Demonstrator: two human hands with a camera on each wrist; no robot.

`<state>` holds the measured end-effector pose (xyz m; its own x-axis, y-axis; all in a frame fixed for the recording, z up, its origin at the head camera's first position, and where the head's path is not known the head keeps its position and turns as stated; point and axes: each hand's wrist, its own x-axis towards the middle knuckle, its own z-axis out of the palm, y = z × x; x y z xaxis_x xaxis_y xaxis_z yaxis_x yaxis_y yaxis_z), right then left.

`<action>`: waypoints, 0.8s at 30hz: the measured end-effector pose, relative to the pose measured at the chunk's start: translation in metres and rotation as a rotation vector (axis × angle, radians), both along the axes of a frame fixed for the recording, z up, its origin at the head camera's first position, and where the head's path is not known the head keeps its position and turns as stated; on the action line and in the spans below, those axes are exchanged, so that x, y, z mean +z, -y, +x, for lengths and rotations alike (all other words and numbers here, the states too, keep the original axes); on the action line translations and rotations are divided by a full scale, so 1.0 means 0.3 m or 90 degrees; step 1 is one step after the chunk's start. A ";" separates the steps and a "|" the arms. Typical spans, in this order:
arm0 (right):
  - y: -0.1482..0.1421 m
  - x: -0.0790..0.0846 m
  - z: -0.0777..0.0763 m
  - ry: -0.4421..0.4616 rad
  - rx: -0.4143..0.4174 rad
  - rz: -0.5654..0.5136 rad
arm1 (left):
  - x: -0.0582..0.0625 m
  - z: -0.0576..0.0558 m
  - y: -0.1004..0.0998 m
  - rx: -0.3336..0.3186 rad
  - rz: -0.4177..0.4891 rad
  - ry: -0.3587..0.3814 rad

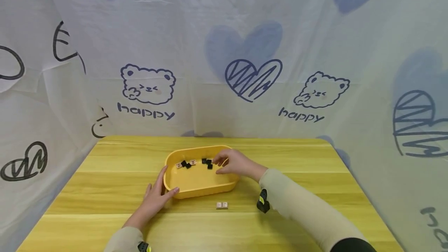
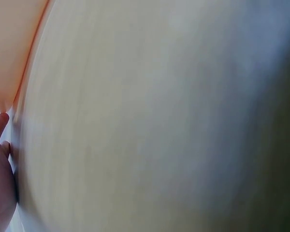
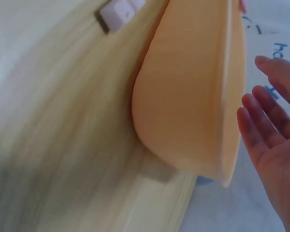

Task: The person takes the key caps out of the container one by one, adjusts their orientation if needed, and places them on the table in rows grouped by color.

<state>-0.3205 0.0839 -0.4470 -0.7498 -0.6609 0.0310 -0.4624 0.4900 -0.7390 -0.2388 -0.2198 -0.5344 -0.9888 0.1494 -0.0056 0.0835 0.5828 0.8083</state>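
Note:
In the head view, a yellow oval tray with raised sides sits on the table. My left hand lies around its near left corner, fingers extended along the left side and thumb at the front rim. Over the tray's right part is my right hand, thumb and fingers apart; the right wrist view shows this hand with nothing in its fingers. Beside its fingertips are several small black square pieces. Farther left in the tray lie more black pieces and two pale ones.
Two pale square pieces lie side by side on the wooden table, just in front of the tray. A white cloth with blue hearts and bear drawings hangs behind the table and along its sides.

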 end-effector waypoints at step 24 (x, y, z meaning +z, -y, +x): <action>0.108 -0.105 -0.150 -0.043 -0.037 0.183 | -0.001 0.000 0.003 0.007 0.003 -0.002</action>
<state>-0.3653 0.0514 -0.4785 -0.7893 -0.6057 -0.1005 -0.4709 0.7022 -0.5340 -0.2387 -0.2208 -0.5346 -0.9904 0.1379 -0.0019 0.0792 0.5796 0.8110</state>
